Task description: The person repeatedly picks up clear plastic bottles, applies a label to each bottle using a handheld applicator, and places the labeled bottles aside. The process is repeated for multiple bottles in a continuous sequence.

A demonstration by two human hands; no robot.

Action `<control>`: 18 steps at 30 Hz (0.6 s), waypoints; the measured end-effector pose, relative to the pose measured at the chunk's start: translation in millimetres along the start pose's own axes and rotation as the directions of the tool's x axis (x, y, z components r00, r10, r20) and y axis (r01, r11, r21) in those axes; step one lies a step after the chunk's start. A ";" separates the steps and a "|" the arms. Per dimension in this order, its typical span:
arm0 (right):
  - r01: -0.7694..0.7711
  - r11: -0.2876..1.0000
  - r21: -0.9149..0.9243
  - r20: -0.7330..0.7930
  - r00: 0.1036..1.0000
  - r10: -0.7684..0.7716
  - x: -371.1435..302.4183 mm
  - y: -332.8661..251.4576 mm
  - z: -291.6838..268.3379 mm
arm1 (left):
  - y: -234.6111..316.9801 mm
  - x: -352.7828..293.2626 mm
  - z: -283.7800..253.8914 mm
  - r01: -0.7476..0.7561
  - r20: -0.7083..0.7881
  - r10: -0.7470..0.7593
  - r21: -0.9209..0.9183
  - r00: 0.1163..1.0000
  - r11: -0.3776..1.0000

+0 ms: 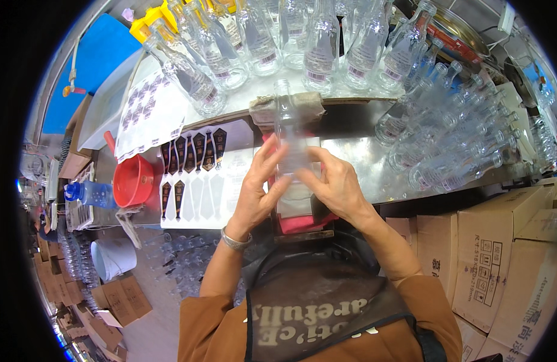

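Observation:
A clear glass bottle (284,114) lies in front of me, its neck pointing away over a cloth-wrapped rest (311,107). Its lower part is blurred, so I cannot tell whether it carries a label. My left hand (263,181) grips the bottle's left side, thumb near its base. On the opposite side, my right hand (339,184) curls its fingers and thumb against the glass, its fingertips smeared by motion. Beneath the hands are a pale pad and a pink cloth (302,224). To the left lies a sheet of dark tie-shaped labels (197,151), with several peeled off.
Labelled bottles (319,57) stand along the raised shelf ahead. More bottles (453,133) lie piled at the right. A second label sheet (148,111), a red basin (133,181) and a blue bottle (91,194) are on the left. Cardboard boxes (492,253) stack up at the lower right.

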State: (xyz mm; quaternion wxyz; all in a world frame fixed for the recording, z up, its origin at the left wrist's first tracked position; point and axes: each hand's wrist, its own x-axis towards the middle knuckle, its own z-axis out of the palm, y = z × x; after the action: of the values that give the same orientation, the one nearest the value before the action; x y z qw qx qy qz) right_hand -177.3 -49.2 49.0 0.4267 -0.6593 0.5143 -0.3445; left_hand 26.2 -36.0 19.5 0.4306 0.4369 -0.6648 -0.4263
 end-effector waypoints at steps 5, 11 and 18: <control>0.027 0.999 -0.041 -0.033 0.999 -0.029 -0.5 0.3 2.9 | 1.7 -0.3 -1.8 0.018 0.023 -0.018 0.001 1.000 1.000; 0.019 0.994 0.103 -0.036 0.999 -0.015 2.7 16.6 4.6 | 9.4 2.4 -3.5 -0.033 0.033 0.027 0.206 0.999 0.978; -0.034 0.983 0.179 -0.001 0.999 0.034 6.3 19.1 1.3 | 9.1 0.6 -3.5 0.004 0.013 -0.005 0.095 1.000 0.995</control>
State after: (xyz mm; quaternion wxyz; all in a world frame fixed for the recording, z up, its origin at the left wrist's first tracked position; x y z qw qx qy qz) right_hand -182.0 -57.0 31.0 0.4890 -0.6088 0.4933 -0.3833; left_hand 27.4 -34.9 29.1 0.4037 0.4555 -0.6863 -0.3981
